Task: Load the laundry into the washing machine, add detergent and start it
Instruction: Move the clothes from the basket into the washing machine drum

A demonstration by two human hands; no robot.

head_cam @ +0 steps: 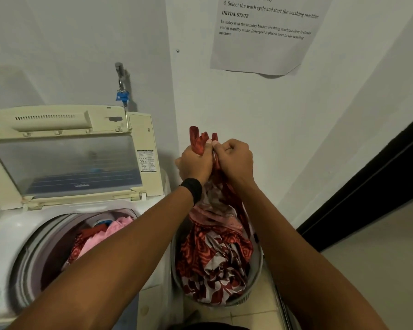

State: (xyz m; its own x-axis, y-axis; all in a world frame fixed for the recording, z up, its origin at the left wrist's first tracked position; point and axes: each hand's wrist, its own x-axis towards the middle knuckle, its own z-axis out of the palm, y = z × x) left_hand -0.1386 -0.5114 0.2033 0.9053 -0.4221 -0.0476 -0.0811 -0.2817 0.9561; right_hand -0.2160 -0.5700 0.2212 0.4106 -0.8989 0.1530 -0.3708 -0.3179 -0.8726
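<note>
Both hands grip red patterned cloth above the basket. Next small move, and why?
Probably lift the red patterned cloth clear and swing it left into the white washing machine drum: left hand and right hand grip its top, its bottom lies in the grey basket, the cream lid stands open.

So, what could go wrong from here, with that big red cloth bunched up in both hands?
1. The red patterned cloth hangs long from the left hand and right hand, its lower part in the basket; swung across, it might drag the basket or trail on the floor.
2. The drum already holds a pink garment and other clothes, so this bulky piece may pile up near the rim.
</note>
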